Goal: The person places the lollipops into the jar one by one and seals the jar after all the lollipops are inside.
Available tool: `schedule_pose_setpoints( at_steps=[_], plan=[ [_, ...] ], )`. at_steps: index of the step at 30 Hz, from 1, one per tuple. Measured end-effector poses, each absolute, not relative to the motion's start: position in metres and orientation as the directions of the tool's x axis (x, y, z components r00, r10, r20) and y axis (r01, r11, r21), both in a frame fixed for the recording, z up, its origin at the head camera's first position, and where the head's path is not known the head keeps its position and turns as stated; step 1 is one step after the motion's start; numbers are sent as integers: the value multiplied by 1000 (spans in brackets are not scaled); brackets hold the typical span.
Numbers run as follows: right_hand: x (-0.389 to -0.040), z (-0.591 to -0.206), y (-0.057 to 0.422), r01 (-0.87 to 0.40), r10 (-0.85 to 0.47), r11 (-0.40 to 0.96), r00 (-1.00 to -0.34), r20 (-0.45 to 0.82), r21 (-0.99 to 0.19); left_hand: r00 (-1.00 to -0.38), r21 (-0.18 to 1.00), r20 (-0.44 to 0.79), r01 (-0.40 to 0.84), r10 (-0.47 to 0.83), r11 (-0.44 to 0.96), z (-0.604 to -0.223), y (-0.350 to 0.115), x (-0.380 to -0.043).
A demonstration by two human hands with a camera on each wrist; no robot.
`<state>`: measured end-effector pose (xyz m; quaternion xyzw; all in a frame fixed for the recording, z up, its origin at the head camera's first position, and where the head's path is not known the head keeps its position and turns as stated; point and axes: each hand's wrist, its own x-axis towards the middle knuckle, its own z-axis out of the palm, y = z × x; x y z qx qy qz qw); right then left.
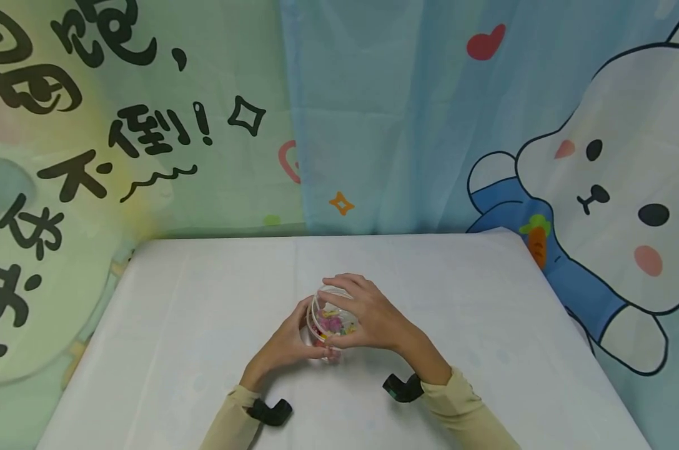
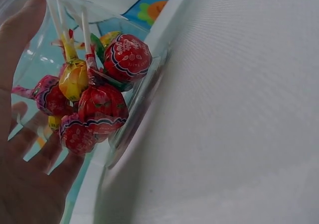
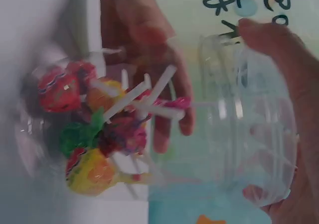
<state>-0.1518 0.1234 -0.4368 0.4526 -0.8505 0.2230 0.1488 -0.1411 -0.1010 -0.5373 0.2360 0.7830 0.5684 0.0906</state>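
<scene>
A clear plastic jar (image 3: 189, 154) stands on the white table between both hands. Wrapped lollipops (image 2: 103, 104) with white sticks lie in its lower part, in red, yellow, pink and green wrappers. My left hand (image 1: 290, 342) grips the jar's side, thumb toward me and fingers round the far side. From above, my right hand (image 1: 373, 319) holds a clear round lid (image 3: 266, 129) by its edge, right at the jar's mouth. In the head view the lollipops show through the lid, and the right hand covers part of the jar.
The table is covered by a white cloth (image 1: 215, 300). Behind it hangs a printed curtain (image 1: 373, 125) with a cartoon rabbit and lettering. A black wrist camera (image 1: 270, 412) sits on the left wrist, another black camera (image 1: 403, 387) on the right.
</scene>
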Motion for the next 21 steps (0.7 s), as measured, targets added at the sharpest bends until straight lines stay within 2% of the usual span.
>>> schedule_pose_setpoints(
  at_steps=[12,17,21],
  plan=[
    [-151,-459,123,-775,-694,487,-623,362,-402,-873,928,120,268,472,260,-525,-97,-138],
    [-156,-454,126,-807,-727,454,-581,366,-378,-870,931,104,256,482,262,-505,-98,-131],
    [-162,-452,129,-829,-778,388,-529,339,-403,-868,934,120,263,481,243,-522,-99,-136]
  ],
)
